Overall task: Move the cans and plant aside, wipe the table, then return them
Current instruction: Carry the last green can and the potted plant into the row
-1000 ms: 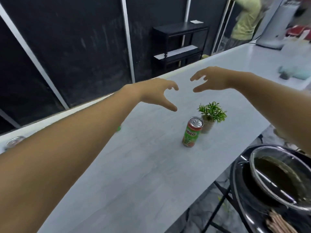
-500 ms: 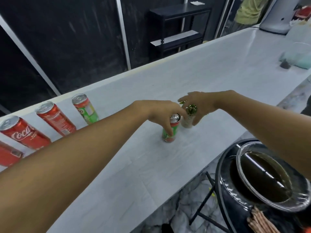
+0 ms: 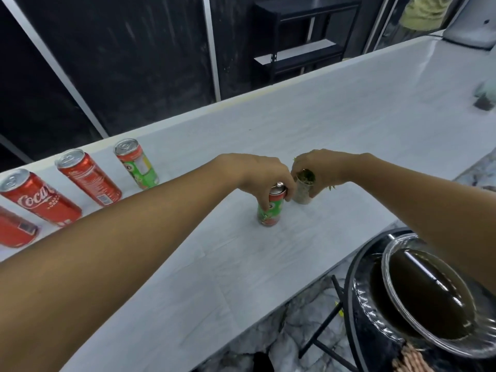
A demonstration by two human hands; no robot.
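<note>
head view, from the left: a red can sits cut off by the frame edge on the white table, then a coca-cola can, then another red can, then a green and red can farthest along that row, all upright near the table's far edge and apart from one another. well to their right, nearer the middle of the table, the left hand reaches down from above and curls its fingers round the top of a green milo can, which stands upright on the table surface; whether it has left the surface cannot be told. just beside it, the right hand curls over the small potted plant, thumb and fingers round the pale pot's rim, with bits of green leaf poking out at the hand's sides. the two hands almost touch at the knuckles. off the table's near right edge sits a round black table carrying a glass bowl of dark liquid. behind the table, a black shelf unit stands against a dark wall.
</note>
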